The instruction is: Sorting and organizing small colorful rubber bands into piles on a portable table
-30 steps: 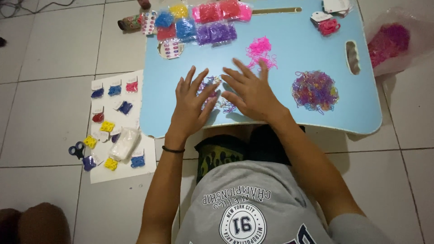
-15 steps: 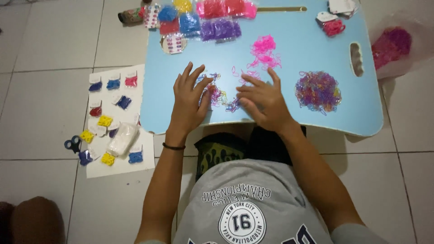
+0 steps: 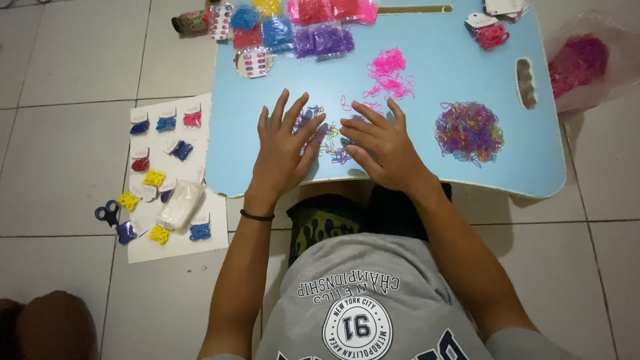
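While both hands lie flat, palms down and fingers spread, on a light blue lap table (image 3: 427, 133), neither grips anything. Left hand (image 3: 283, 150) and right hand (image 3: 380, 143) rest side by side over a thin scatter of small mixed bands (image 3: 330, 133), fingertips touching some of them. Just beyond the right hand lies a loose pink pile (image 3: 389, 70), and to its right a bigger purple-orange heap (image 3: 469, 130), near an oval handle slot (image 3: 525, 83). Bags of bands (image 3: 300, 27) in blue, purple, red and pink line the far edge. Pale floor tiles (image 3: 67, 73) surround the table. On the floor to the left, a white sheet (image 3: 175, 247) carries small carded bundles, beside blue scissors (image 3: 107, 213).
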